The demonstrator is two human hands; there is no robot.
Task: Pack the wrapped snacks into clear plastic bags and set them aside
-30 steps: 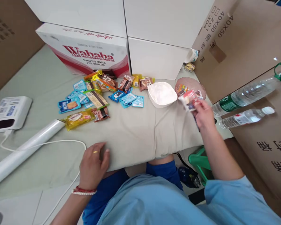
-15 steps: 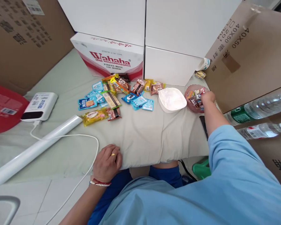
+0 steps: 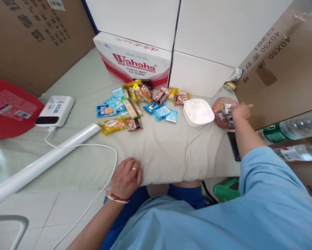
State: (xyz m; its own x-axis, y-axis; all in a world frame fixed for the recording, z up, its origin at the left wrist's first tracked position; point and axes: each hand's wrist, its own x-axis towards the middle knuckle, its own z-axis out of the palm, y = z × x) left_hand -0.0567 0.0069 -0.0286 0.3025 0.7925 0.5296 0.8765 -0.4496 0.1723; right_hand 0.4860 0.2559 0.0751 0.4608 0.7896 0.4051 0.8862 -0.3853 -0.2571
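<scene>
My left hand point(image 3: 127, 176) rests on the front edge of the cloth-covered surface, fingers curled under and nothing seen in them. My right hand point(image 3: 241, 111) is at the right rim of a pinkish see-through bowl point(image 3: 218, 122) with several small wrapped snacks point(image 3: 221, 116) in it. One finger sticks out to the right; the others bend down into the bowl, and what they grip is hidden. Left of this bowl stands a white square tub point(image 3: 198, 119). Farther left lie blue snack packets point(image 3: 106, 110), brown-wrapped cakes point(image 3: 182, 98) and a yellow packet point(image 3: 114, 126).
A Wahaba-type carton point(image 3: 135, 66) stands behind the snacks. Left are a white power bank point(image 3: 55, 111) with a cable, a white tube point(image 3: 54, 156) and a red container point(image 3: 10, 107). A phone point(image 3: 233, 147), plastic bottles point(image 3: 296, 127) and a cardboard box point(image 3: 280, 69) are right.
My right hand has shifted slightly within the bowl's right side, and one finger now stretches out to the right. The view has swung a little left; my left hand stays put.
</scene>
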